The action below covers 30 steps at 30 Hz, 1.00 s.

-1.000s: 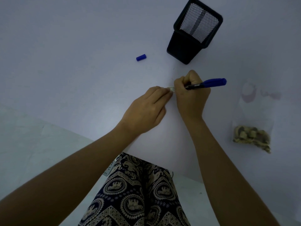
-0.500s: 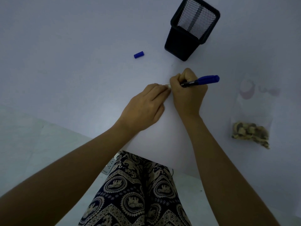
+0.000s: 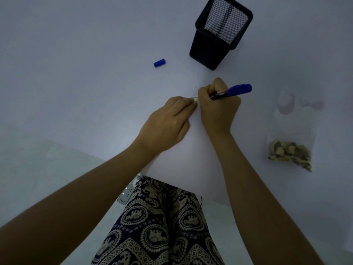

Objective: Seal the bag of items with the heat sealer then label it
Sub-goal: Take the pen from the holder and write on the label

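Observation:
A clear plastic bag [image 3: 290,131] with brownish pieces bunched at its near end lies flat on the white table [image 3: 76,54] at the right, away from both hands. My right hand [image 3: 217,108] grips a blue marker [image 3: 232,91], its tip pointing down and left onto a small white label [image 3: 195,98]. My left hand [image 3: 166,125] lies beside it, fingertips holding that label down on the table. Most of the label is hidden under the fingers.
The marker's blue cap [image 3: 159,62] lies loose on the table to the far left of the hands. A black mesh pen holder [image 3: 219,33] stands behind the hands. A power strip [image 3: 127,194] shows below the table edge by my patterned trousers.
Both hands stay together on the label; the marker hand has shifted only slightly. The view has drifted a little. The bag, cap and holder have not moved.

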Available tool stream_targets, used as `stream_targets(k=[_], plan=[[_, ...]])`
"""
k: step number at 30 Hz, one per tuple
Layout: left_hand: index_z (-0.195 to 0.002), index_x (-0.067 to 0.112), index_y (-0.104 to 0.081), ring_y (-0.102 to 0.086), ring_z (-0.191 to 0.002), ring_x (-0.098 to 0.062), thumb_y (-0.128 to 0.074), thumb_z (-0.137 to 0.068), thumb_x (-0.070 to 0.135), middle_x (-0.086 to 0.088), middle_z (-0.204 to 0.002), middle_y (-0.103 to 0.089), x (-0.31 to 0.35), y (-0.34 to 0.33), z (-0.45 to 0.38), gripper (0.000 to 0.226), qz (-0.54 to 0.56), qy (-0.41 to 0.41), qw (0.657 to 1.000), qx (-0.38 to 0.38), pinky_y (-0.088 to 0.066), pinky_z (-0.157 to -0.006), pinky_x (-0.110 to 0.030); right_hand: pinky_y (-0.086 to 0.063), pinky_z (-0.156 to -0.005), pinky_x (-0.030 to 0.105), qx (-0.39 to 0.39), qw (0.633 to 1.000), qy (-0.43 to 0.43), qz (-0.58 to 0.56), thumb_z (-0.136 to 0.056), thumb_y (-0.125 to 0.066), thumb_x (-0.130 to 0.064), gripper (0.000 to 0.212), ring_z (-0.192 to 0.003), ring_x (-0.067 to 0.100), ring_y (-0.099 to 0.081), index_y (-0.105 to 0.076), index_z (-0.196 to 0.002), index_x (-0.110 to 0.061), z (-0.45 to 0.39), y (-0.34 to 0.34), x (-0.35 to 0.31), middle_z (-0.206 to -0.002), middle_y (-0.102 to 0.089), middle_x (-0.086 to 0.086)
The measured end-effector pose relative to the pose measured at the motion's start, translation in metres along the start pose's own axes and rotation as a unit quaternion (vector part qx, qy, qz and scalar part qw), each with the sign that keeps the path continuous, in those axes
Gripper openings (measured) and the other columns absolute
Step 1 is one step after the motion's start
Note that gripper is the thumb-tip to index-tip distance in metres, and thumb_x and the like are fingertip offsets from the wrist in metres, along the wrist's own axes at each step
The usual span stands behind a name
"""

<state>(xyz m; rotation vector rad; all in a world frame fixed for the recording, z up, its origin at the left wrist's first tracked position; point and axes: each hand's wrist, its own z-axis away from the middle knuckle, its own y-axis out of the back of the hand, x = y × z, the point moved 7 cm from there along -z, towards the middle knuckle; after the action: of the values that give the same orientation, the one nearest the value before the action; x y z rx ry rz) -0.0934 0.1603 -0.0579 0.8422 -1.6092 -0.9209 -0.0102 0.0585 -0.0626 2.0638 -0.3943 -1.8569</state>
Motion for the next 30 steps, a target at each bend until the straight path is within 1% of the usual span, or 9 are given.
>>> stream_targets(k=[6, 11, 14, 18, 20, 22, 24, 27, 30], plan=[[-0.124, -0.003, -0.059, -0.054, -0.112, -0.026, -0.051, -0.090, 0.007, -0.016, -0.120, -0.062, 0.001, -0.001, 0.001, 0.037, 0.003, -0.004, 1.000, 0.003, -0.047, -0.092, -0.027, -0.040, -0.048, 0.016, 0.012, 1.000, -0.005, 0.013, -0.081, -0.059, -0.002, 0.025, -0.046, 0.004, -0.047, -0.044, -0.063, -0.012, 0.000, 0.003, 0.002, -0.051, -0.044, -0.014], [-0.125, -0.003, -0.059, -0.056, -0.112, -0.028, -0.048, -0.091, 0.010, -0.017, -0.120, -0.063, 0.001, 0.000, 0.001, 0.037, 0.000, -0.007, 1.000, 0.005, -0.048, -0.092, -0.029, -0.039, -0.047, 0.024, 0.016, 1.000, -0.010, 0.021, -0.081, -0.057, -0.002, 0.027, -0.046, 0.006, -0.042, -0.041, -0.063, -0.013, 0.000, 0.003, 0.003, -0.051, -0.041, -0.012], [-0.125, -0.003, -0.058, -0.056, -0.112, -0.028, -0.048, -0.091, 0.010, -0.017, -0.120, -0.062, 0.001, 0.000, 0.001, 0.037, 0.003, -0.007, 1.000, 0.005, -0.049, -0.091, -0.030, -0.038, -0.045, 0.026, 0.016, 1.000, -0.012, 0.020, -0.082, -0.056, -0.002, 0.031, -0.048, 0.011, -0.044, -0.038, -0.061, -0.017, -0.001, 0.003, 0.003, -0.051, -0.041, -0.007], [-0.124, -0.003, -0.059, -0.056, -0.111, -0.028, -0.050, -0.091, 0.008, -0.017, -0.120, -0.063, 0.002, 0.000, 0.002, 0.037, 0.000, -0.011, 1.000, 0.010, -0.047, -0.092, -0.028, -0.035, -0.044, 0.027, 0.029, 0.999, -0.003, 0.023, -0.083, -0.053, -0.001, 0.026, -0.047, 0.013, -0.040, -0.040, -0.063, -0.012, 0.000, 0.005, 0.003, -0.052, -0.042, 0.005], [-0.124, -0.003, -0.059, -0.056, -0.111, -0.028, -0.052, -0.090, 0.007, -0.017, -0.119, -0.063, 0.002, 0.001, 0.002, 0.036, 0.000, -0.012, 1.000, 0.017, -0.046, -0.092, -0.026, -0.032, -0.044, 0.019, 0.037, 0.999, -0.001, 0.016, -0.084, -0.052, 0.000, 0.031, -0.048, 0.008, -0.040, -0.037, -0.062, -0.017, -0.001, 0.006, 0.004, -0.052, -0.040, -0.002], [-0.124, -0.004, -0.059, -0.056, -0.111, -0.028, -0.053, -0.089, 0.006, -0.017, -0.119, -0.063, 0.002, 0.001, 0.002, 0.036, 0.000, -0.014, 1.000, 0.021, -0.045, -0.092, -0.026, -0.032, -0.046, 0.015, 0.038, 0.999, -0.006, 0.005, -0.085, -0.052, 0.000, 0.036, -0.048, 0.004, -0.040, -0.034, -0.062, -0.021, -0.002, 0.006, 0.006, -0.054, -0.038, -0.008], [-0.124, -0.004, -0.059, -0.056, -0.110, -0.029, -0.053, -0.089, 0.006, -0.018, -0.120, -0.062, 0.002, 0.000, 0.002, 0.036, -0.003, -0.017, 1.000, 0.022, -0.045, -0.093, -0.027, -0.032, -0.047, 0.014, 0.043, 0.999, -0.015, -0.002, -0.086, -0.052, 0.000, 0.036, -0.048, 0.003, -0.041, -0.034, -0.062, -0.020, -0.002, 0.007, 0.008, -0.055, -0.039, -0.009], [-0.123, -0.004, -0.059, -0.056, -0.109, -0.028, -0.055, -0.088, 0.005, -0.018, -0.120, -0.061, 0.003, 0.002, 0.003, 0.037, -0.008, -0.023, 0.999, 0.023, -0.044, -0.094, -0.028, -0.033, -0.048, 0.015, 0.056, 0.997, -0.045, -0.029, -0.086, -0.051, 0.001, 0.043, -0.046, 0.000, -0.039, -0.030, -0.060, -0.027, -0.003, 0.009, 0.007, -0.054, -0.037, -0.011], [-0.124, -0.003, -0.059, -0.056, -0.109, -0.026, -0.056, -0.087, 0.006, -0.019, -0.125, -0.058, 0.003, 0.005, 0.002, 0.037, -0.003, -0.012, 1.000, 0.023, -0.048, -0.087, -0.025, -0.032, -0.049, 0.019, 0.072, 0.991, -0.092, -0.067, -0.085, -0.050, 0.004, 0.045, -0.046, 0.000, -0.032, -0.027, -0.059, -0.024, -0.007, 0.015, 0.006, -0.052, -0.033, -0.010]])
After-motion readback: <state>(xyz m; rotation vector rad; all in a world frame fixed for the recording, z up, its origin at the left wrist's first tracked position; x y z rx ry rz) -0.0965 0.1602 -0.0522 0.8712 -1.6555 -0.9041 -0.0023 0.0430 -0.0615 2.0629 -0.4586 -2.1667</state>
